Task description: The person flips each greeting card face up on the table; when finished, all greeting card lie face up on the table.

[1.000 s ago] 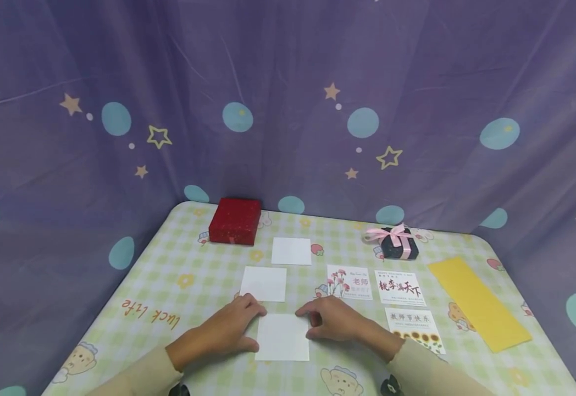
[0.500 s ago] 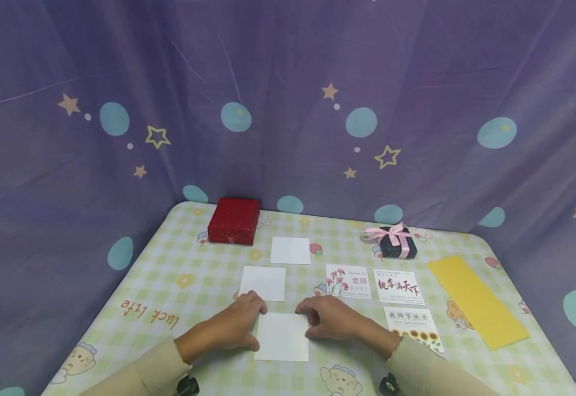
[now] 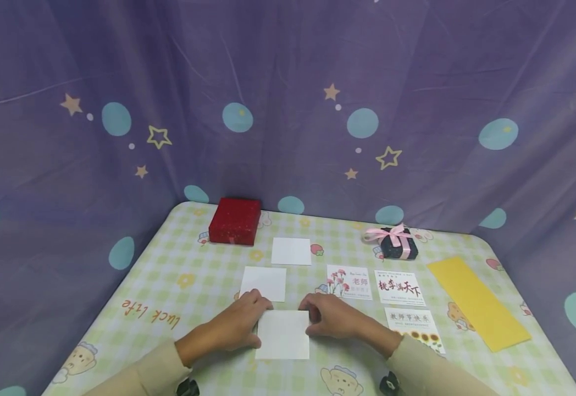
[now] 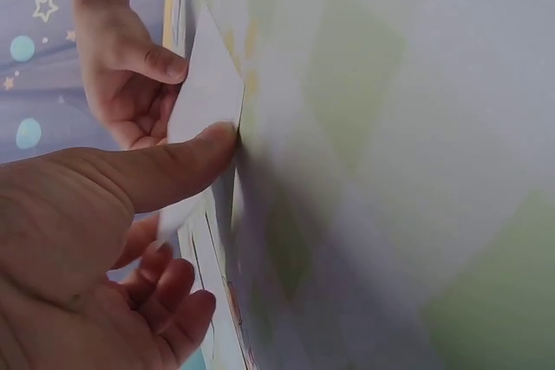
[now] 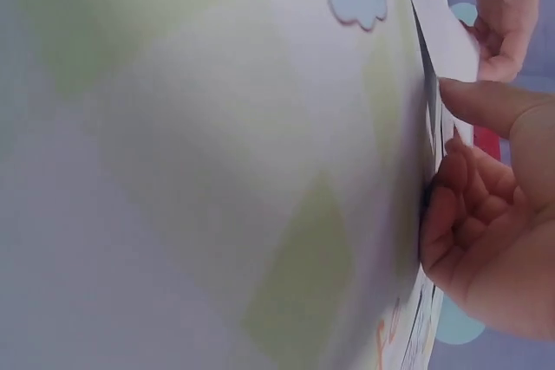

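A blank white square card (image 3: 283, 335) lies between both hands at the near middle of the table, its far edge tipped up slightly. My left hand (image 3: 242, 322) grips its left side, thumb at the edge and fingers by the far corner. On the opposite side my right hand (image 3: 333, 316) pinches the card near its far right corner. In the left wrist view the card (image 4: 208, 84) stands at a slant off the cloth, the left thumb pressed on its edge. The right wrist view shows the right thumb against the same card (image 5: 442, 32); some fingertips are hidden behind it.
Two more blank cards, one nearer (image 3: 264, 281) and one farther (image 3: 291, 251), lie beyond the hands. Printed cards (image 3: 400, 287) and a yellow paper strip (image 3: 478, 302) lie to the right. A red box (image 3: 235, 221) and a black ribboned box (image 3: 399, 245) stand at the back.
The card's far edge has risen a little from the table. The fingers of both hands have closed in at its far corners.
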The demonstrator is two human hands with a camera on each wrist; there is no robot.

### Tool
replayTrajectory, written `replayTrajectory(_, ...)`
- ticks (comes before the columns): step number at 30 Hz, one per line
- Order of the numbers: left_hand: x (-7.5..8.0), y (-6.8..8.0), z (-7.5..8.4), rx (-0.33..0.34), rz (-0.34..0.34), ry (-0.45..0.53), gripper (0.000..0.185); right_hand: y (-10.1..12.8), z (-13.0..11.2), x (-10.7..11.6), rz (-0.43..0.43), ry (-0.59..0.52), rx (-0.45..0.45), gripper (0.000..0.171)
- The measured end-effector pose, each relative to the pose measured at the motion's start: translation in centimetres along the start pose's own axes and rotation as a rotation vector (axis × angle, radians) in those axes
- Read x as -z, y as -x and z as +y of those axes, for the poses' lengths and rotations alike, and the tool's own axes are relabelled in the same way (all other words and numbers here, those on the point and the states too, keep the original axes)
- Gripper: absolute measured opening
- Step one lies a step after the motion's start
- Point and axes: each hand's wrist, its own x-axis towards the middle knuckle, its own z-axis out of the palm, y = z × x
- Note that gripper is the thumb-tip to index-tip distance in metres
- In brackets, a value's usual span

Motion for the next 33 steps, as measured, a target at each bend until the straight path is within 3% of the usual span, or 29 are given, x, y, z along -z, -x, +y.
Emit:
replayTrajectory(2, 0.0, 0.0, -0.1, 0.008, 0.029, 0.001, 0.065, 0.0, 0.3, 0.2, -0.012, -0.034, 0.011, 0.031)
replayTrajectory(6, -0.1, -0.3, -0.1, 0.059, 0.063, 0.034, 0.061, 0.4, 1.1, 0.8, -0.040, -0.164, 0.027, 0.005)
replayTrajectory(8, -0.1, -0.4, -0.2, 0.048, 0.103, 0.058, 0.055, 0.7, 1.3, 1.0, -0.058, -0.266, 0.014, 0.012)
replayTrajectory(13, 0.0, -0.7, 0.0, -0.104, 0.328, 0.064, 0.034, 1.4, 1.7, 1.5, -0.092, -0.476, 0.002, 0.020)
replayTrajectory(15, 0.1, -0.9, 0.0, -0.157, 0.407, 0.053, 0.031, 1.6, 1.9, 1.8, -0.079, -0.492, 0.022, 0.023)
replayTrajectory(17, 0.1, -1.1, 0.1, -0.174, 0.441, 0.048, 0.033, 1.7, 2.0, 2.1, -0.045, -0.480, 0.038, 0.025)
replayTrajectory(24, 0.1, -1.9, 0.8, -0.154, 0.369, 0.032, 0.029, 1.8, 2.8, 2.1, 0.097, -0.458, 0.001, 0.018)
replayTrajectory(30, 0.3, -2.4, 1.3, -0.130, 0.276, 0.020, 0.048, 2.5, 3.2, 2.9, 0.126, -0.391, -0.026, 0.056)
replayTrajectory(33, 0.4, -2.6, 1.3, -0.158, 0.238, 0.003, 0.053, 3.0, 3.3, 3.5, 0.116, -0.352, -0.011, 0.063)
